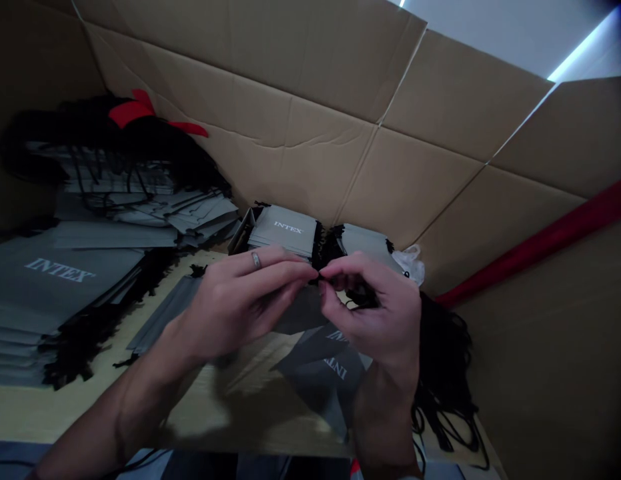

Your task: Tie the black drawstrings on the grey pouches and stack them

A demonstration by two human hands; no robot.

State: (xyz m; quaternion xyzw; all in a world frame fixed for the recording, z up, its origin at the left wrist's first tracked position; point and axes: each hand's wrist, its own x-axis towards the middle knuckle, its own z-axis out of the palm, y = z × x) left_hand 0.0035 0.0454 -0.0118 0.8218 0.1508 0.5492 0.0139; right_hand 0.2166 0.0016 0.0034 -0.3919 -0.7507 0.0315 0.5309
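Observation:
My left hand [247, 293], with a ring on one finger, and my right hand [375, 300] meet fingertip to fingertip over the table. Both are closed in a pinch on a short dark bit of black cord [319, 275]; most of it is hidden by the fingers. Beneath my hands are grey fabric pouches [315, 367] printed INTEX, partly covered by my right hand and wrist. Whether the pinched cord runs into one of them I cannot tell.
Stacks of grey INTEX pouches [65, 267] with black cord ends lie at left, under a black cord bundle with a red strip [127, 113]. Two more stacks [285, 230] stand at the back. Loose black cords [445, 360] hang at right. Cardboard walls [300, 120] enclose the table [215, 413].

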